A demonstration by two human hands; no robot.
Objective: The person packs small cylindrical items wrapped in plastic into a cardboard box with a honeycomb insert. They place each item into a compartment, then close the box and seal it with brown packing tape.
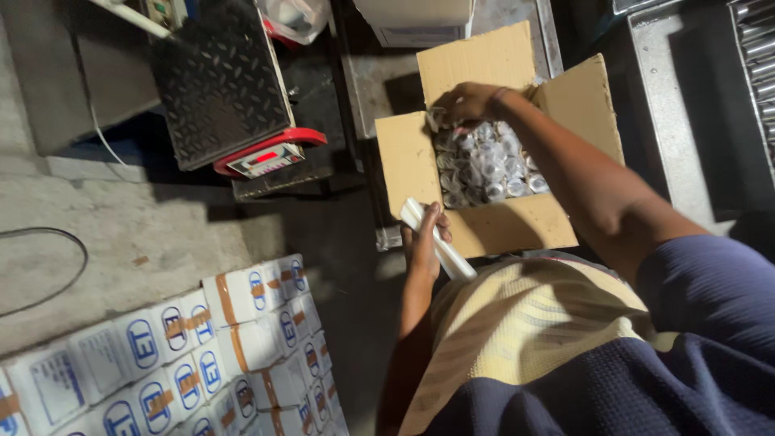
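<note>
already the open cardboard box (420, 165) under the right hand (464, 103), which pinches perhaps one, brims with small shiny parts (484, 165), while the left hand (424, 238) grips a white packet (440, 242).
</note>
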